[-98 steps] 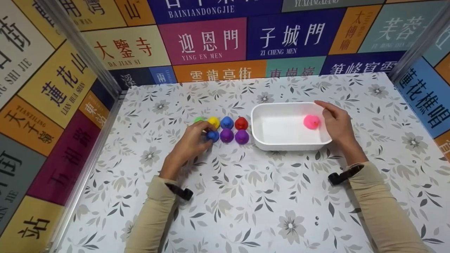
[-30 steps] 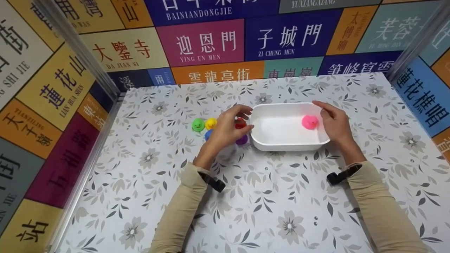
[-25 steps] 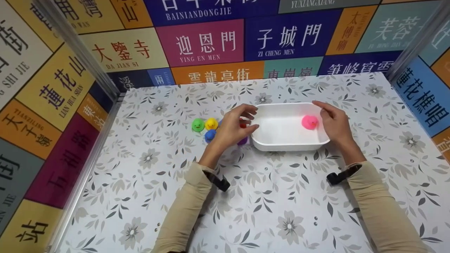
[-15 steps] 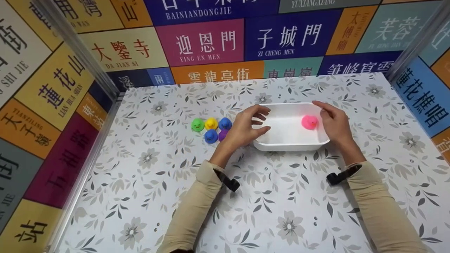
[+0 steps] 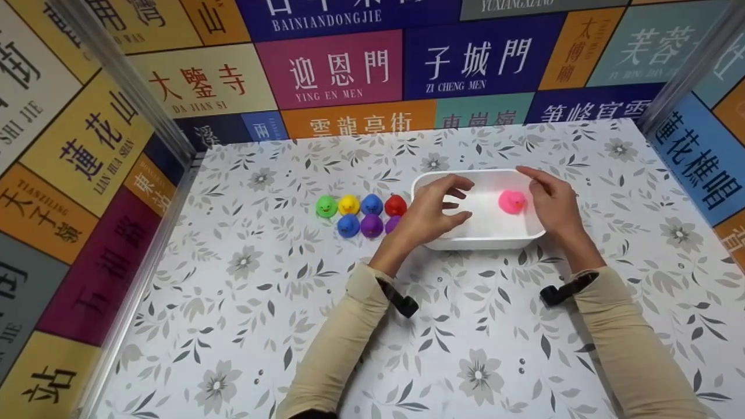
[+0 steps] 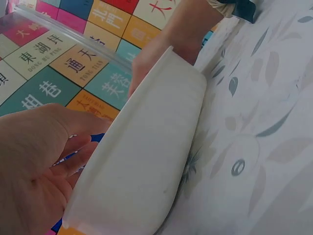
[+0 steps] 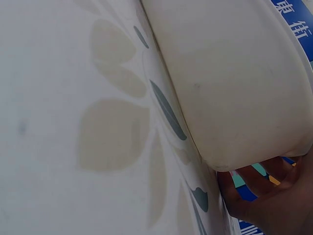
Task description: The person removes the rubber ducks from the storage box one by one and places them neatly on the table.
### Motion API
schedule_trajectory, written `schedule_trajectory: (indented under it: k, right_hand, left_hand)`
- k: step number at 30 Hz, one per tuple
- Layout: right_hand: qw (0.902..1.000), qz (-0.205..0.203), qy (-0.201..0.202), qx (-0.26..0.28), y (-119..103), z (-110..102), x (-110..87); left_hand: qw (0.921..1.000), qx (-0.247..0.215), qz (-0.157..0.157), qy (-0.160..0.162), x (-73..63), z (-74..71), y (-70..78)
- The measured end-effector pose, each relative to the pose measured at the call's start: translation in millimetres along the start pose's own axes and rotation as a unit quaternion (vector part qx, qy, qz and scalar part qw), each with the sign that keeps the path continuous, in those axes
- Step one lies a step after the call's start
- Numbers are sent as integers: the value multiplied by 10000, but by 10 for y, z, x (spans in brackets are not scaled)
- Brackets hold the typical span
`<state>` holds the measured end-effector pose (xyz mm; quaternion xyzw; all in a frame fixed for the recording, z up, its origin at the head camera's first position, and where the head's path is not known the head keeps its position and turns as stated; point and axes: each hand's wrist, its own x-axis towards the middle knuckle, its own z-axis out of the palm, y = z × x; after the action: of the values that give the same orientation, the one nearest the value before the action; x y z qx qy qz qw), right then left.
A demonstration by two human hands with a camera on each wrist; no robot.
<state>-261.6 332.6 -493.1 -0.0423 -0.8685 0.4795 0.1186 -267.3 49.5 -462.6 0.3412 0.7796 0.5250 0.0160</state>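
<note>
My left hand [image 5: 433, 206] hovers over the left end of a white plastic box [image 5: 483, 243], thumb and fingers apart with nothing between them. In the left wrist view its fingers [image 6: 80, 120] show behind the box's near wall. My right hand [image 5: 556, 203] holds the right end of the box; its fingers [image 7: 254, 183] lie around that end in the right wrist view. A pink rubber duck [image 5: 512, 202] sits inside, towards the right. Left of the box, small rubber ducks stand in two rows, including a red duck [image 5: 396, 205] and a purple duck [image 5: 372, 226] partly beside my left forearm.
The left part of the group has a green duck [image 5: 326, 206], a yellow duck [image 5: 348, 204] and two blue ducks, one in front [image 5: 348, 226]. A floral cloth [image 5: 442, 349] covers the table. Panels with printed characters [image 5: 337, 70] wall the back and sides.
My left hand has gone from the front blue duck rightward, past the red duck, to above the box. The ducks stand as before. My right hand has stayed at the box.
</note>
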Motion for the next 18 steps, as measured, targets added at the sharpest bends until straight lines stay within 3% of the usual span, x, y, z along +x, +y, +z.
schedule_trajectory:
  k: [18]
  right_hand:
    - [9997,181,-148,-30,-13,-21,7]
  left_hand:
    - [9948,882,42,-500,265,350,107]
